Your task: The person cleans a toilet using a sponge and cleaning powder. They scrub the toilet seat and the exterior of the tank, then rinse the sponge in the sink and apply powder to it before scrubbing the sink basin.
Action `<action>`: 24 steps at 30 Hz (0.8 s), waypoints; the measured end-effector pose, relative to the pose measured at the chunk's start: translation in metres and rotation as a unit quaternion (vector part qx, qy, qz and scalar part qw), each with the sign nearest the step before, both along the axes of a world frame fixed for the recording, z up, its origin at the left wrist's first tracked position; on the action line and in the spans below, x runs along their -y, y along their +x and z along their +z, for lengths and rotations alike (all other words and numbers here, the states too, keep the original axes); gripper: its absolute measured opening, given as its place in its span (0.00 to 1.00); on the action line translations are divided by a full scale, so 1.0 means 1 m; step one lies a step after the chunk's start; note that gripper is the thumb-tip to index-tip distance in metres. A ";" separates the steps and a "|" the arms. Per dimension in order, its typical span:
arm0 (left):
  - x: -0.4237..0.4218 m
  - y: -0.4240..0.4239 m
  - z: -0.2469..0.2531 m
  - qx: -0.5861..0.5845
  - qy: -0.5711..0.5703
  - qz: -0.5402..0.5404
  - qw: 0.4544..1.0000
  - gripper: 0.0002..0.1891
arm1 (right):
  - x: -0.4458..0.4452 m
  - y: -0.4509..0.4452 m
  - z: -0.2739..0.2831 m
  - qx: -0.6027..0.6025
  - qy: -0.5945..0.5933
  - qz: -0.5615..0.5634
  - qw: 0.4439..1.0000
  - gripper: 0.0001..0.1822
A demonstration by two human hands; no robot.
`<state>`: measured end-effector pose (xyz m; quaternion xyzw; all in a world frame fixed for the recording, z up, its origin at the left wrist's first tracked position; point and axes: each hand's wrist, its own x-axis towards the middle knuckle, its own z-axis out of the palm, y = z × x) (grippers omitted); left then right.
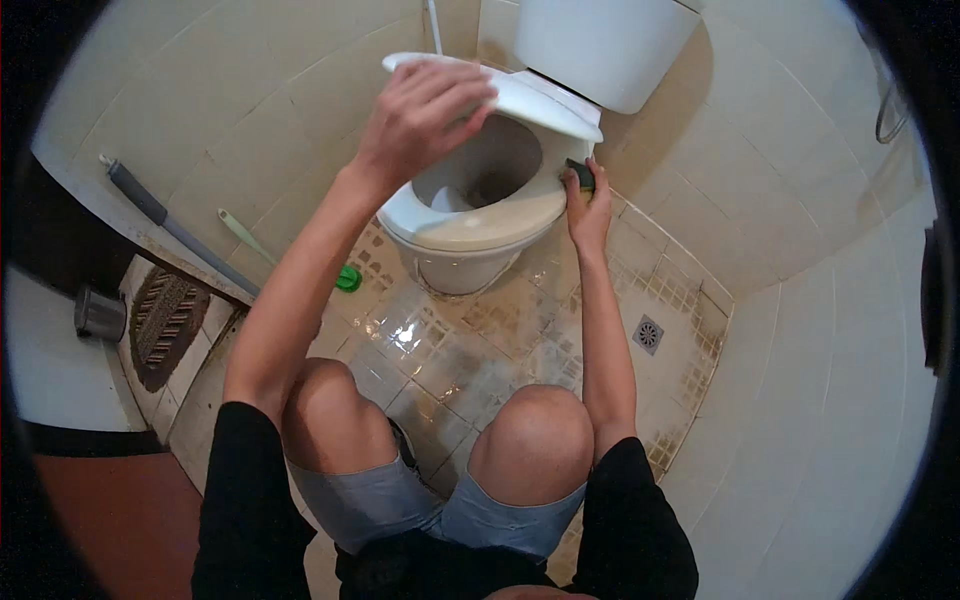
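A white toilet lid (536,100) is raised partway above the cream toilet seat (480,227), and the bowl's opening (499,161) shows beneath it. My left hand (431,109) is at the lid's edge, fingers curled over it and thumb below; the fingertips are slightly blurred. Over on the right side of the seat, my right hand (589,206) grips a sponge (581,174) with a dark green scouring face and a bit of yellow. The sponge is against the seat's outer edge near the hinge end. Below the seat stands the toilet's pedestal (469,270).
Wet, stained floor tiles (420,360) surround the pedestal, with a floor drain (648,334) at right. A brush with a pale handle (244,234) and a grey hose (180,225) lean at left. Beyond the raised sill are a doormat (169,326) and a grey bin (100,313). The cistern (607,49) stands behind.
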<state>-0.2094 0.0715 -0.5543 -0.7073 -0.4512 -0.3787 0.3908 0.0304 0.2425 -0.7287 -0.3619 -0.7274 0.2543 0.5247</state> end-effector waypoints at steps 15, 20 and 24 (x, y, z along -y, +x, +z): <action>-0.137 0.001 0.113 0.006 -0.007 -0.016 1.000 0.15 | -0.062 -0.023 0.010 0.293 0.189 0.062 0.935 0.29; -0.149 -0.004 0.129 -0.010 -0.069 0.008 0.998 0.19 | 0.092 -0.026 0.056 0.290 0.052 0.218 0.930 0.28; -0.148 -0.005 0.121 -0.006 -0.061 -0.011 0.998 0.22 | 0.141 -0.064 0.041 0.275 0.223 0.323 0.877 0.31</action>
